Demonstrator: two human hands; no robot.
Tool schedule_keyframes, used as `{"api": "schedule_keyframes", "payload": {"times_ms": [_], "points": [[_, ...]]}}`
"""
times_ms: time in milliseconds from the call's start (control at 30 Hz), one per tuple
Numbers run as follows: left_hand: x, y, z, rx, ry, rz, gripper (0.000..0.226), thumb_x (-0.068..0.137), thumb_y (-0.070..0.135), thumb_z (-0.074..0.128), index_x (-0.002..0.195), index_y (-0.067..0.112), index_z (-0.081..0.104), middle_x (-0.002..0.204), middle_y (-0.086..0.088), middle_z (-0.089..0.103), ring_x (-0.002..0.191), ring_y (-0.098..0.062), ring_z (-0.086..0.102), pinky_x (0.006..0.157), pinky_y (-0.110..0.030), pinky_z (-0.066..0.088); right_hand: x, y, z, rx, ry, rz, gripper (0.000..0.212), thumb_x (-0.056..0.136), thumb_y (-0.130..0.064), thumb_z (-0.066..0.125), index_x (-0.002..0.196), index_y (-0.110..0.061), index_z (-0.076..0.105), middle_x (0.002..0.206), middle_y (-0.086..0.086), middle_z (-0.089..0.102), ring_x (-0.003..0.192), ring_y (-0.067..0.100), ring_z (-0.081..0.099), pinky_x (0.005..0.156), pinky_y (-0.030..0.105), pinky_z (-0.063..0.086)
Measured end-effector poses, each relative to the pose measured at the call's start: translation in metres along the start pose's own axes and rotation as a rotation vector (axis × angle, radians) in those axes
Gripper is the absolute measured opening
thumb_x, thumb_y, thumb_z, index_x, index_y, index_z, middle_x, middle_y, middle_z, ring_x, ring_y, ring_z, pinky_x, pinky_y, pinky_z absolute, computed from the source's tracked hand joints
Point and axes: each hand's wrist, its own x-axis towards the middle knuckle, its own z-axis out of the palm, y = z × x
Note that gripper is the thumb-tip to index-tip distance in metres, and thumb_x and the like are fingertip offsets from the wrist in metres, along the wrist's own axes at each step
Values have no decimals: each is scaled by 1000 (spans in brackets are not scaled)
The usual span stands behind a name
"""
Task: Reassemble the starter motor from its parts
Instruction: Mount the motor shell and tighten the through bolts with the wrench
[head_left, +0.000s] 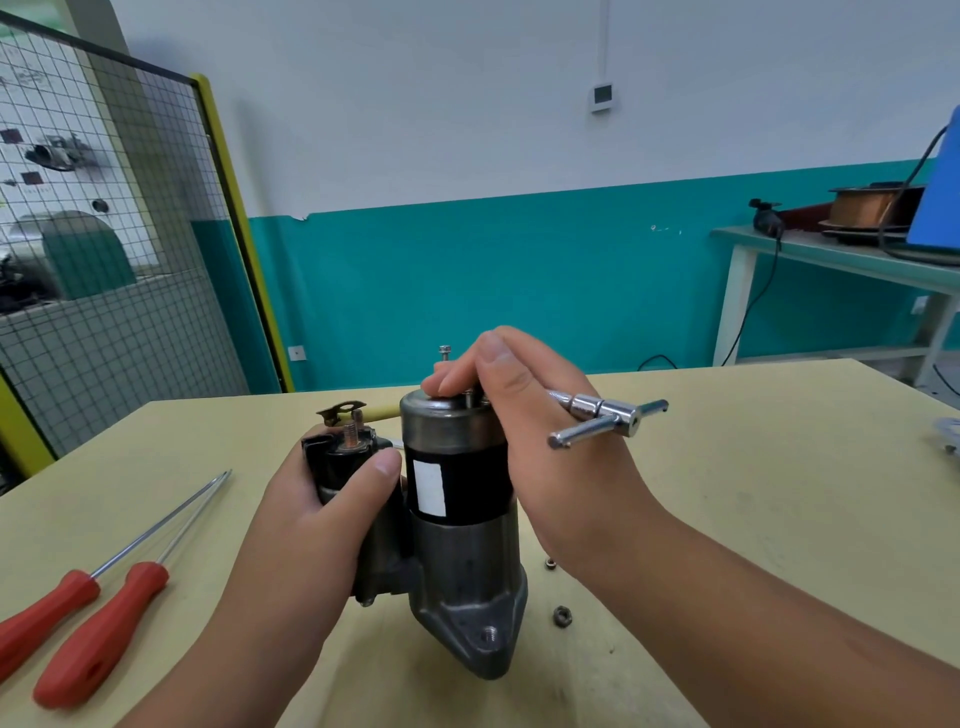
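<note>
The starter motor (457, 525) stands upright on the yellow table (753, 519), with a black middle band, a white label and a grey cast nose at the bottom. My left hand (322, 499) grips the black solenoid (343, 457) on its left side. My right hand (540, 426) sits over the metal end cap, fingertips pinching a bolt there, and a chrome T-handle wrench (608, 418) is held in the same hand, sticking out to the right. A long through bolt (444, 352) stands up behind the fingers.
Two red-handled screwdrivers (88, 618) lie at the left of the table. Two small nuts (562, 616) lie beside the motor's right. A wire mesh fence (104, 260) stands at the left, and a green bench (841, 260) with a wire spool at the right.
</note>
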Motion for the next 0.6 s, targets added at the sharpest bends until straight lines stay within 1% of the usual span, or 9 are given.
{"api": "schedule_keyframes", "payload": {"times_ms": [67,167,233,267,367,400,500,533,600], "points": [[0,0,0,-2,-4,-1,46,61,72,71,98,45,73,93,0,80,80,-35,78,41,-36,48,0,1,0,-3,-10,12,36,109,-37,46,93,-15,69,99,-1,74,102,14,70,92,29,58],[1,0,0,-5,-5,-4,48,61,73,70,99,45,73,91,1,80,79,-32,79,40,-30,48,0,1,1,-15,-11,15,33,108,-40,47,93,-20,69,99,-3,75,102,10,70,85,18,56],[1,0,0,1,-5,0,49,61,74,70,100,44,72,91,2,80,80,-32,77,40,-27,48,2,3,1,-17,-8,6,31,108,-40,48,92,-23,68,99,-4,75,100,9,71,83,16,55],[1,0,-1,4,-3,4,49,61,74,69,100,44,72,90,3,79,79,-32,76,40,-28,47,2,4,2,-15,-10,2,29,107,-39,49,91,-25,68,99,-4,75,100,10,71,84,17,56],[1,0,-1,9,4,5,48,61,75,68,98,45,72,88,3,78,73,-30,73,39,-30,46,3,8,2,-22,-13,-17,25,106,-39,51,88,-32,67,101,-2,75,101,14,71,91,29,59],[1,0,-1,7,5,0,48,60,75,68,98,46,71,89,3,79,74,-31,74,39,-30,46,3,9,2,-33,-12,-21,25,106,-39,51,88,-33,67,101,-2,75,101,14,71,91,29,59],[0,-1,0,-13,10,-9,51,59,74,69,101,45,72,91,2,79,74,-33,76,38,-31,46,3,9,2,-70,-12,-17,24,107,-37,50,92,-28,68,101,-4,75,99,9,70,85,20,57],[0,-2,1,-14,13,-1,51,60,74,68,101,44,72,92,1,79,76,-34,76,39,-31,46,2,8,1,-82,-13,-10,25,107,-37,50,93,-26,68,100,-5,74,98,8,70,83,19,57],[-1,-4,3,-15,29,24,49,63,72,68,101,41,73,91,0,79,80,-37,76,42,-31,47,1,7,0,-93,-15,7,27,108,-37,50,95,-21,69,100,-5,74,97,8,70,83,23,59]]}}
